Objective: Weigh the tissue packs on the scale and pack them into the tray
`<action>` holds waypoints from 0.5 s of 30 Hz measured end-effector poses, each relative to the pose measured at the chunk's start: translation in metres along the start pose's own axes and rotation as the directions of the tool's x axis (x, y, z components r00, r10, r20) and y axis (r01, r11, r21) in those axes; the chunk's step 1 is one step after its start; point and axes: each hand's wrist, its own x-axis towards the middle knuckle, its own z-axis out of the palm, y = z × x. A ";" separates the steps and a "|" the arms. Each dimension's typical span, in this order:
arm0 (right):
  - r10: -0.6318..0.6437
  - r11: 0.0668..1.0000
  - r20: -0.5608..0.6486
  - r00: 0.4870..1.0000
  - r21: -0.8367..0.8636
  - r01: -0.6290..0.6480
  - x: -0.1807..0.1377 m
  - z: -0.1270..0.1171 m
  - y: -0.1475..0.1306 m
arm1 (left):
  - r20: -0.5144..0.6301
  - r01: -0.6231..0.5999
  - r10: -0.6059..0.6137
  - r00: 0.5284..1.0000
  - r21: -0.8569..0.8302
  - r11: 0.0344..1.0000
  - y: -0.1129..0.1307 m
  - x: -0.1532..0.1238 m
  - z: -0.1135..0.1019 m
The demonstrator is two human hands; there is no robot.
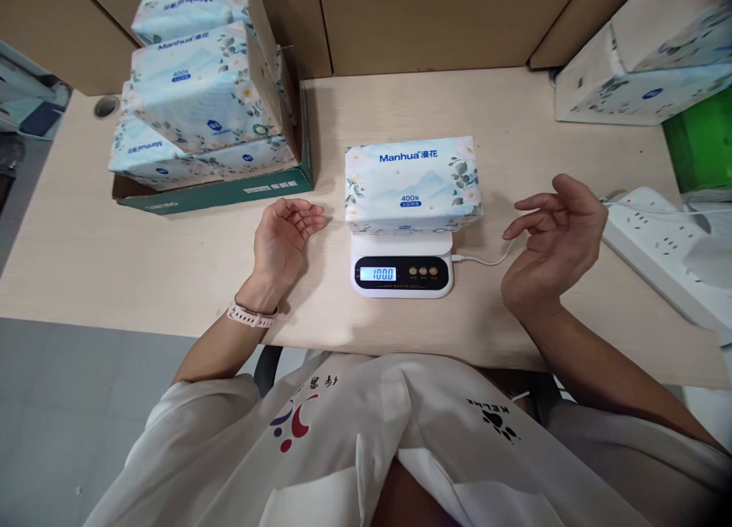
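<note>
A pale blue tissue pack [412, 182] printed "Manhua" lies on a small white kitchen scale [402, 271] in the middle of the desk [171, 260]. The scale's lit display reads 100.0. My left hand [284, 237] rests on the desk just left of the scale, palm up, fingers loosely curled, holding nothing. My right hand [553, 233] hovers to the right of the pack, fingers spread and empty. Neither hand touches the pack.
A green cardboard tray [217, 193] at the back left holds several stacked tissue packs [200, 85]. More packs [640, 54] sit at the back right beside a green box [701, 142]. A white power strip [663, 245] lies at the right; a white cable [483, 261] runs to the scale.
</note>
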 end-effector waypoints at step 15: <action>0.035 0.999 0.008 0.999 -0.013 -0.035 -0.001 0.000 -0.004 | 0.146 -0.122 0.115 0.983 0.040 0.992 0.000 -0.007 0.001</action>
